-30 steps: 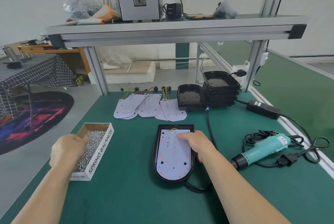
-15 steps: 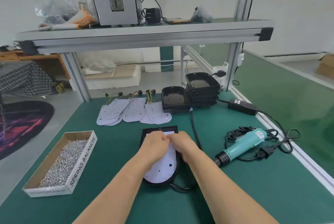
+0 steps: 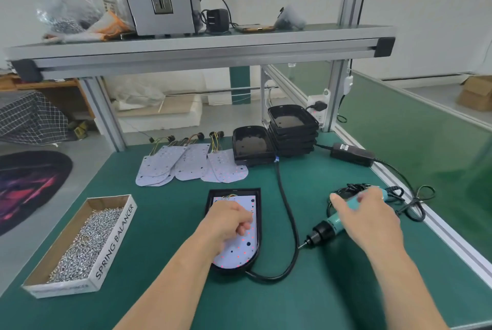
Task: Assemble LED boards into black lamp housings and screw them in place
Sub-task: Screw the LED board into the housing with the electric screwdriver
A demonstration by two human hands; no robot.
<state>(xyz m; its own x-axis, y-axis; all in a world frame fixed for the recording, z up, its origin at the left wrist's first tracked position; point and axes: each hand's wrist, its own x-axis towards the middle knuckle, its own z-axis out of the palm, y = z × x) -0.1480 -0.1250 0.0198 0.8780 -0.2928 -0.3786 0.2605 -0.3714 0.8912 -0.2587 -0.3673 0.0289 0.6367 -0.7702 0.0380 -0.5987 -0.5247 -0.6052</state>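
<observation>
One LED board (image 3: pixel 239 252) in one housing (image 3: pixel 234 192); roughly five spare boards (image 3: pixel 191 163); one screwdriver (image 3: pixel 323 232).

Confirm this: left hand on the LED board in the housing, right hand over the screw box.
Wrong on one point. Head view: the right hand is over the teal screwdriver, not the screw box. The left hand is on the LED board in the housing.

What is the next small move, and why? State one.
Probably close the right hand round the teal screwdriver and lift it: the hand is spread over its body, not yet gripping, while the left hand rests, fingers curled, on the LED board seated in the black housing.
</observation>
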